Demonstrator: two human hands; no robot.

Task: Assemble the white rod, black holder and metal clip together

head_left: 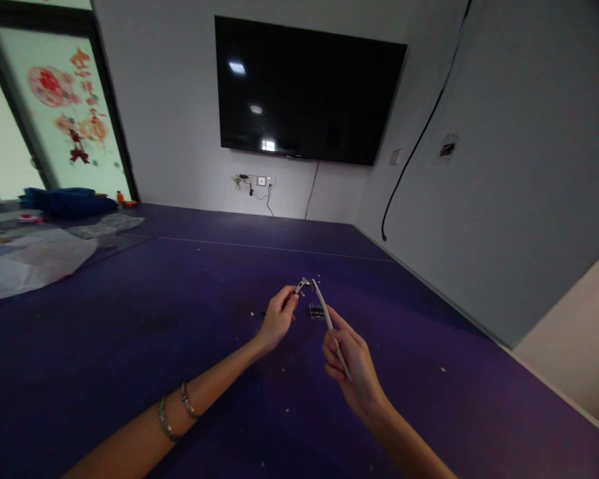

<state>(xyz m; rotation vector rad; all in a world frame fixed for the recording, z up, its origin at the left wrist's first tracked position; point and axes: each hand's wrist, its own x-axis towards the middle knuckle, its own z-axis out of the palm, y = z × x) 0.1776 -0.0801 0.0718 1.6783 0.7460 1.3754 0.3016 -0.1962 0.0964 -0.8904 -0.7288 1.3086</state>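
My left hand is closed around the dark handle of a small hand tool with a silver metal head; its exact kind is too small to tell. My right hand grips a long, thin, pale strip, slightly curved and slanting up to the left. The strip's upper end meets the tool's head or lies very close to it; I cannot tell whether the jaws are on it. Just behind the strip, a small clear-and-black case lies on the purple surface, partly covered.
Small pale scraps are scattered over the surface. White sheeting, clear plastic and dark blue cloth lie at the far left. A black cable hangs down the right wall. A television is mounted ahead, above sockets.
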